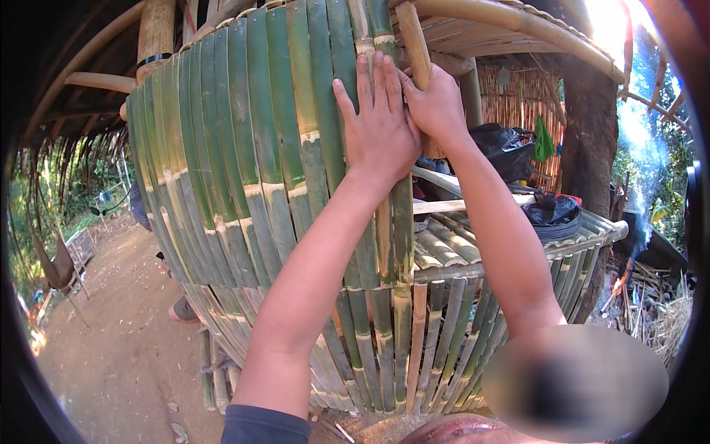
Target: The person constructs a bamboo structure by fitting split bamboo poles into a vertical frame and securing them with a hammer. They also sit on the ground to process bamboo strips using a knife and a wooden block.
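Observation:
A wall of upright split-bamboo slats [277, 140], green with pale joints, fills the middle of the head view. My left hand [383, 137] lies flat on the slats near the wall's right edge, its fingers stretched upward and slightly spread. Just beside it, my right hand [439, 109] is closed round a tan bamboo post [414, 41] at that edge. The post's lower end shows below my right hand. Part of the right hand's grip is hidden behind the post and my left hand.
Right of the wall, a bamboo-slat counter [447, 248] bears black plastic bags [551, 209] and a light wooden strip [473, 204]. A fire [621, 281] smokes at far right. Another person's foot [183, 311] shows behind the wall, on the dirt floor [126, 333]. A blurred patch covers the lower right.

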### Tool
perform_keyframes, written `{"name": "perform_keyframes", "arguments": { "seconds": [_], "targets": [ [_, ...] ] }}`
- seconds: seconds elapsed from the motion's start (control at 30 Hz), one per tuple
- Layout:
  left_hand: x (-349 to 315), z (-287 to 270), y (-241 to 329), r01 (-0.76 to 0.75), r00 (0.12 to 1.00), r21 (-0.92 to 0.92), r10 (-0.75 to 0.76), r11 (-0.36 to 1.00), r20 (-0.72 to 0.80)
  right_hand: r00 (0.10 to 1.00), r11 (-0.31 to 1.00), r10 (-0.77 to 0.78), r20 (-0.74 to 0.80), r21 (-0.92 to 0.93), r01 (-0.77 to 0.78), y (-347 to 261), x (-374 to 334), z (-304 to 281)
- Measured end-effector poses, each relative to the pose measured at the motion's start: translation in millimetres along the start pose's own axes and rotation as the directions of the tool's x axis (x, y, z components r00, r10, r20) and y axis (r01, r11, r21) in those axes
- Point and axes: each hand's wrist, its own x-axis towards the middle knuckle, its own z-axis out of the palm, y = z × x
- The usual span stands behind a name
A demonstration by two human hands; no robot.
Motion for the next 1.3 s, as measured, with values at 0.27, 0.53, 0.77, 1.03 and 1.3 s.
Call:
{"name": "perform_keyframes", "arguments": {
  "seconds": [0.27, 0.53, 0.77, 1.03, 1.3],
  "targets": [
    [1, -2, 2, -0.004, 1.0, -0.028, 0.004, 1.0, -0.003, 0.997, 0.998, -0.06, -0.041, 0.024, 0.061, 6, 4, -3],
    [2, -7, 1, 0.005, 0.999, -0.015, -0.004, 1.0, 0.033, 0.969, 0.971, -0.236, -0.069, -0.047, 0.234, -27, -7, -22],
    [3, -7, 1, -0.003, 0.999, -0.012, 0.004, 1.0, 0.049, 0.952, 0.956, -0.277, -0.13, -0.133, 0.26, -36, 0, -18],
    [3, -5, 1, -0.006, 1.0, -0.009, 0.007, 1.0, 0.023, 0.934, 0.941, -0.33, -0.135, -0.126, 0.314, -25, 0, -19],
    [3, -2, 1, -0.002, 1.0, -0.042, 0.003, 0.999, 0.02, 0.931, 0.933, -0.342, -0.125, -0.167, 0.32, -19, 7, -20]
  ]
}}
